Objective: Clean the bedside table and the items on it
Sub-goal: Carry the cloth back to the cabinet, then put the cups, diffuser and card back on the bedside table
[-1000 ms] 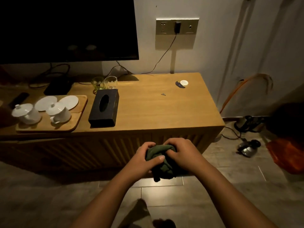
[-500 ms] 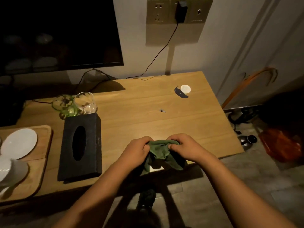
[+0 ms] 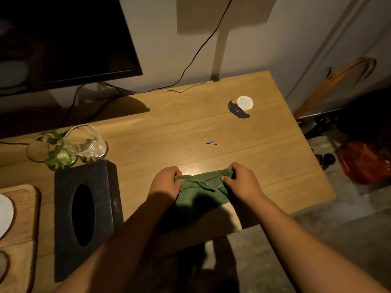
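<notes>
Cloth: our green cloth point(image 3: 203, 188) lies on the surface point(image 3: 169, 127), right of the tissue box point(image 3: 83, 216), stretched between our hands.
Fingers: left hand point(image 3: 166, 182) and right hand point(image 3: 243, 181) each clench a bunched upper corner, fingers point(image 3: 177, 170) curled into fabric.
Textures: creased soft cloth; matte black box, oval slot; pale grained wood.
Behind the box: green glass point(image 3: 48, 149), clear glass point(image 3: 84, 142).

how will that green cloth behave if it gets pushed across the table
Probably floppy: the green cloth sags and wrinkles between the left hand and the right hand gripping its ends. Pushed across the table, it would likely bunch up rather than slide stiffly. It looks thin, so likely light.
</notes>
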The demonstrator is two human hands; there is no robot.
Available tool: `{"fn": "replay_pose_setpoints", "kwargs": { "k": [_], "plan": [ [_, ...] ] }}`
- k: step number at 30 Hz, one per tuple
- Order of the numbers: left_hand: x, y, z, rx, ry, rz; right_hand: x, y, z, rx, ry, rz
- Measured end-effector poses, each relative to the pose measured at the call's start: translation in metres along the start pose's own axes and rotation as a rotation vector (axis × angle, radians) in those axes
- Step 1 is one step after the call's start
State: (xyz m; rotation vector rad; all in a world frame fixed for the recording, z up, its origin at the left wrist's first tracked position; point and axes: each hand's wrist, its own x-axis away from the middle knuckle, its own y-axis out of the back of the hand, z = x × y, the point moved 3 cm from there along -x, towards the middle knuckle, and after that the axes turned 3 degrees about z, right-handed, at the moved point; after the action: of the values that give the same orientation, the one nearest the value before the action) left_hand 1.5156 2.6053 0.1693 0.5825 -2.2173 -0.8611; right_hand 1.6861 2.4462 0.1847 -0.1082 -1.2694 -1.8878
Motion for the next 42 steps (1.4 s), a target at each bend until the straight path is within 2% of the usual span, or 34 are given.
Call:
{"fn": "replay_pose_setpoints", "kwargs": {
  "k": [4, 7, 9, 11, 15, 21, 27, 31, 34, 37, 42],
  "plan": [
    [-0.001, -0.004, -0.006, -0.181, -0.023, -0.005, 0.002, -0.003, 0.002, 0.141, 0.042, -0.113],
    [0.009, 0.001, -0.018, -0.214, -0.012, -0.052, 0.018, 0.002, -0.003, 0.121, 0.022, -0.16],
    [0.021, -0.001, -0.036, -0.179, -0.087, -0.045, 0.037, 0.007, -0.014, 0.079, -0.007, -0.196],
    [0.038, -0.01, -0.061, -0.142, -0.209, 0.027, 0.063, 0.012, -0.03, 0.027, -0.037, -0.183],
    [0.085, -0.05, -0.121, -0.128, -0.387, 0.259, 0.139, 0.017, -0.076, -0.242, -0.11, -0.09],
    [0.201, -0.151, -0.204, -0.351, -0.723, 0.528, 0.306, 0.001, -0.184, -0.538, -0.268, -0.284],
    [0.401, -0.272, -0.269, -0.504, -1.105, 0.678, 0.547, -0.047, -0.299, -0.726, -0.552, -0.684],
    [0.577, -0.36, -0.282, -0.618, -1.353, 0.878, 0.743, -0.106, -0.352, -0.749, -0.805, -0.917],
    [0.701, -0.42, -0.277, -0.709, -1.52, 1.019, 0.873, -0.156, -0.37, -0.78, -0.998, -1.011],
    [0.824, -0.475, -0.259, -0.808, -1.719, 1.152, 0.985, -0.215, -0.377, -0.924, -1.181, -1.178],
    [1.001, -0.559, -0.212, -0.955, -1.884, 1.382, 1.129, -0.328, -0.402, -1.033, -1.438, -1.272]
  ]
}}
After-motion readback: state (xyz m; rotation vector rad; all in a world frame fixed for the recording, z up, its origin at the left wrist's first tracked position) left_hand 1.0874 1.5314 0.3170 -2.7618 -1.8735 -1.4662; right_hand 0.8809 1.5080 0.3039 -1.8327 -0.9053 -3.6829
